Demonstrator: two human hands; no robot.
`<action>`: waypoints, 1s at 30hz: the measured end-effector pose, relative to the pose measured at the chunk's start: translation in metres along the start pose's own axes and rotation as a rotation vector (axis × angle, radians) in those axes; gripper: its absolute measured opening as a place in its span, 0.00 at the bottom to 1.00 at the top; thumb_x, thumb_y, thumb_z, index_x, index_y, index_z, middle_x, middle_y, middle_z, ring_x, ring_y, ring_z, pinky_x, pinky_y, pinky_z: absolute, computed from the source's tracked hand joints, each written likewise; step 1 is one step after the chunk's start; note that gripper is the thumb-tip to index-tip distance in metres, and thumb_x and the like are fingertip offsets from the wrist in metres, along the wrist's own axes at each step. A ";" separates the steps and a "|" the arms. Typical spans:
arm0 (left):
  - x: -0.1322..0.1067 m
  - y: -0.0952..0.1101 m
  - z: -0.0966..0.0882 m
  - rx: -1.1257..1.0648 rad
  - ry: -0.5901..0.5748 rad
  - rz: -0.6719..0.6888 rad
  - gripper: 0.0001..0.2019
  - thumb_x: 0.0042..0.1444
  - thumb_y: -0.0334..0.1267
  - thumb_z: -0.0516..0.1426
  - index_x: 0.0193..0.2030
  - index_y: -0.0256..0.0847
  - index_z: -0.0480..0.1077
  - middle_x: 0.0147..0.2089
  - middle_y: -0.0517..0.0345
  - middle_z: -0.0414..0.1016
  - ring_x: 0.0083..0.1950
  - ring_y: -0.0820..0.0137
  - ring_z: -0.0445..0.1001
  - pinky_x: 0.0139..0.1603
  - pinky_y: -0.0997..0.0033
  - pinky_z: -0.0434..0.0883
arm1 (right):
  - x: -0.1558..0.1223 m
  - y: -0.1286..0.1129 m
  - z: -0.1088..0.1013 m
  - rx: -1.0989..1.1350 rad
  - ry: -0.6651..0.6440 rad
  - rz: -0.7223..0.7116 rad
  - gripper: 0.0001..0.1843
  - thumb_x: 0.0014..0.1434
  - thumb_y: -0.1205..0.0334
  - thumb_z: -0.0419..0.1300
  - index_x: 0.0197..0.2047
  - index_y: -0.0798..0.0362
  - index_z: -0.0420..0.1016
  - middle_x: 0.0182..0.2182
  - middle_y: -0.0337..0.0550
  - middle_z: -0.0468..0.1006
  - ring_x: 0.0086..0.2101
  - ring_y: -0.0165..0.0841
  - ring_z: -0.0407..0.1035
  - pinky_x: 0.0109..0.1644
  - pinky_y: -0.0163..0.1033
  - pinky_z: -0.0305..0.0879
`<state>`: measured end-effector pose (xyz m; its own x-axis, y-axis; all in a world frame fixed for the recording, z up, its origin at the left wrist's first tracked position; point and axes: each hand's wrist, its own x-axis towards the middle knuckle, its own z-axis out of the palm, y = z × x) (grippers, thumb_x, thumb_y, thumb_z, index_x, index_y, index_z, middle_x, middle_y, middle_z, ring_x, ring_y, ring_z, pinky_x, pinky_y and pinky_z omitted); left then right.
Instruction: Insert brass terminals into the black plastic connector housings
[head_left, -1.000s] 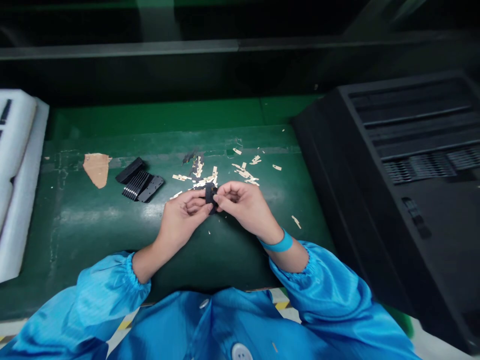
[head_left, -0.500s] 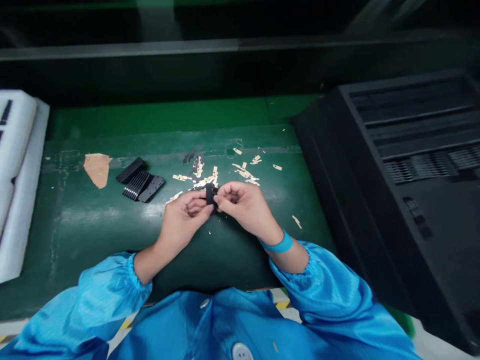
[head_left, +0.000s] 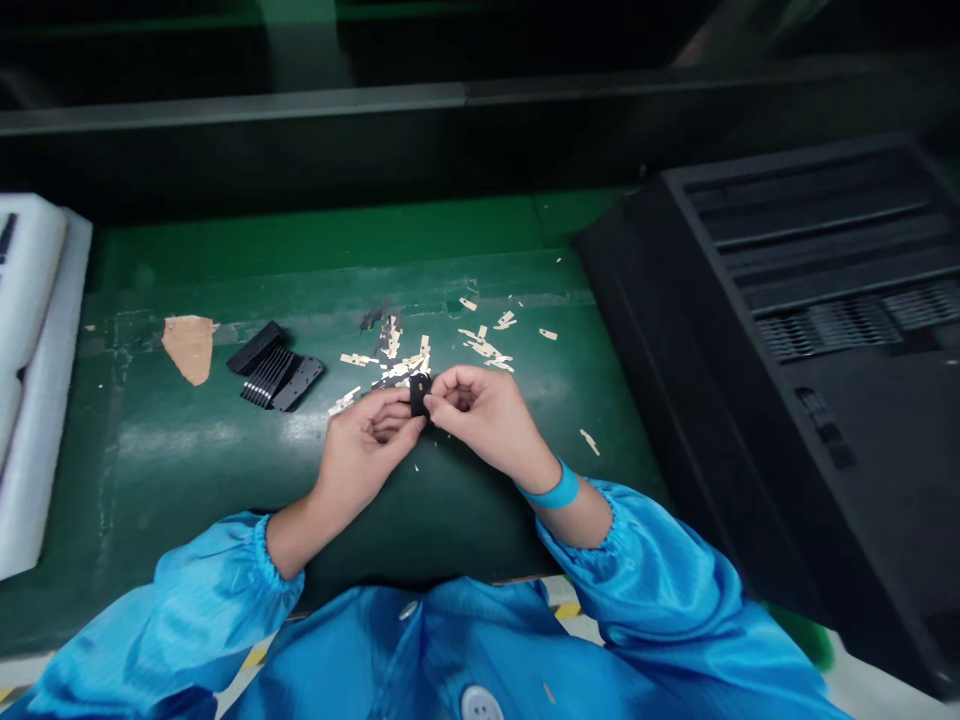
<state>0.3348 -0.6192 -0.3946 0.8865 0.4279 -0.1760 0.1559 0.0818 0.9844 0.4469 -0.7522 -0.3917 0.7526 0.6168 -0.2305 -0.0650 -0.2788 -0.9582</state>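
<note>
Between my two hands is a small flat black part [head_left: 419,397] with a yellowish spot on its face. My left hand [head_left: 367,440] pinches it from the left, thumb below and fingers behind. The fingertips of my right hand [head_left: 476,410] are closed on its right edge; they hide that side. Just beyond my hands lies a loose pile of small cream and dark paper-like pieces [head_left: 405,365]. More cream pieces [head_left: 486,345] are scattered to the right. Left of the pile sits a fanned stack of black plates [head_left: 277,368].
A torn piece of brown cardboard [head_left: 188,348] lies at the left on the green mat [head_left: 247,460]. White foam trays [head_left: 56,380] stand at the left edge. A large black case with slotted vents [head_left: 750,400] fills the right side.
The black part has turned so that more of its flat face shows. Both hands keep their grip, and the whole view has shifted slightly.
</note>
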 end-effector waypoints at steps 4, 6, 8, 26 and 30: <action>-0.001 -0.002 0.000 -0.014 0.017 0.004 0.13 0.54 0.34 0.67 0.46 0.38 0.76 0.36 0.57 0.84 0.36 0.71 0.83 0.41 0.75 0.80 | -0.003 0.000 0.001 -0.057 0.026 -0.028 0.08 0.55 0.57 0.65 0.30 0.52 0.75 0.21 0.35 0.74 0.22 0.26 0.65 0.26 0.33 0.59; -0.001 -0.003 -0.001 -0.021 0.020 0.019 0.13 0.54 0.34 0.67 0.47 0.39 0.75 0.36 0.57 0.84 0.37 0.71 0.83 0.41 0.74 0.80 | -0.004 0.000 0.002 -0.091 0.036 -0.036 0.09 0.55 0.56 0.66 0.31 0.52 0.74 0.21 0.34 0.73 0.22 0.27 0.65 0.25 0.33 0.59; -0.001 -0.005 -0.002 -0.027 0.017 0.031 0.13 0.55 0.34 0.67 0.48 0.39 0.75 0.37 0.57 0.83 0.38 0.71 0.83 0.42 0.74 0.80 | -0.004 -0.001 0.001 -0.116 0.042 -0.042 0.09 0.55 0.56 0.68 0.32 0.51 0.75 0.23 0.35 0.75 0.23 0.27 0.66 0.27 0.34 0.60; -0.003 0.007 -0.006 0.162 -0.106 0.029 0.15 0.64 0.36 0.59 0.58 0.45 0.71 0.46 0.57 0.78 0.38 0.71 0.82 0.39 0.75 0.78 | -0.015 -0.008 0.002 -0.389 0.163 -0.478 0.05 0.65 0.63 0.64 0.41 0.48 0.83 0.35 0.40 0.86 0.33 0.33 0.79 0.41 0.38 0.75; -0.001 0.007 -0.007 0.175 -0.056 0.032 0.12 0.63 0.37 0.60 0.53 0.42 0.75 0.41 0.57 0.80 0.37 0.71 0.82 0.41 0.75 0.80 | -0.016 -0.002 0.006 -0.600 0.155 -0.671 0.08 0.68 0.66 0.59 0.40 0.49 0.81 0.35 0.42 0.86 0.36 0.33 0.80 0.42 0.39 0.74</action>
<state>0.3313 -0.6125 -0.3872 0.9145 0.3762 -0.1490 0.1966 -0.0912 0.9762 0.4310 -0.7568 -0.3871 0.5919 0.6940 0.4099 0.7371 -0.2601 -0.6238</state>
